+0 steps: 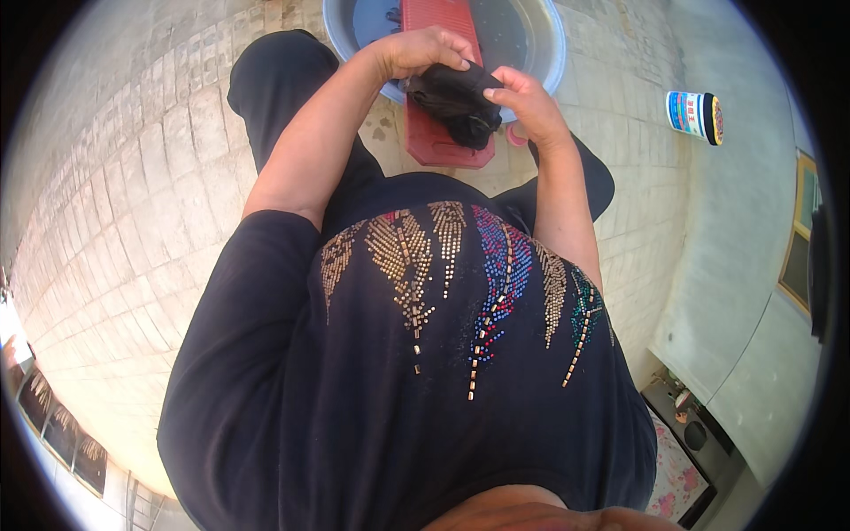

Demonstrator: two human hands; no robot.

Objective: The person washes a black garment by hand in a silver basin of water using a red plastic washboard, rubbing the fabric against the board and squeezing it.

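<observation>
A dark, wet-looking piece of cloth (455, 103) is bunched over a red plastic washboard (446, 147). My left hand (425, 53) grips its upper edge, thumb on top and fingers curled underneath. On the other side, my right hand (521, 96) pinches the cloth's right corner between thumb and fingers. The washboard slopes out of a large round metal basin (556, 46) towards me, its near end between my knees. Dark water (505, 33) stands in the basin, and some dark items (393, 16) show at its left side.
A white-and-blue tub with a black lid (690, 118) lies on the paved floor (199, 133) near the wall (724, 219) at right. A small pink object (516, 135) sits by the basin's near rim. My dark-trousered knees flank the washboard.
</observation>
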